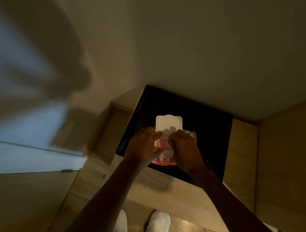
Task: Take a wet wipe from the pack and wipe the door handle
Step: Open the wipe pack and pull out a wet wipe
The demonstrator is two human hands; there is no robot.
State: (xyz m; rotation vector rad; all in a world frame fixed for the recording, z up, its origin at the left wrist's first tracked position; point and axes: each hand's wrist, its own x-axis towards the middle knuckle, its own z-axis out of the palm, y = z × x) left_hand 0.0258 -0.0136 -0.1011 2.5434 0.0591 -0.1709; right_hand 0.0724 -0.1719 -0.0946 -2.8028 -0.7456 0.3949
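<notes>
On the black surface, head view: everything below is catalogued from this single downward look.

Pack: a flat red-and-white plastic wet-wipe pack with a blue-checked edge (164, 160) lies on a glossy black rectangular tabletop (208, 133), close to its near edge and just in front of me.

Lid: the rigid white plastic flip-lid (168, 124) stands swung open on the far side of the pack, which leaves the pink opening beneath it uncovered.

Long axis: as far as I can judge, the pack's length runs left to right across my view, most of it hidden under my hands; the lid opens away from me, toward the pale wall (187, 46).

Left hand (143, 147): curled over the pack's left side, fingers and thumb pressing on it, I judge to keep it from lifting when a wipe is drawn.

Right hand (184, 149): fingertips bunched over the opening in a pinch; whether a wipe is already between them I cannot tell, the light being dim.

Placement: both hands meet over the opening, one to anchor, one to pull.

Door handle: not identifiable here; a small metal fitting (67, 170) shows at the blurred pale panel to the left, too unclear to name.

Floor: white ribbed slippers (158, 224) on light wood.

Stage: the wipe is not yet clearly out.
</notes>
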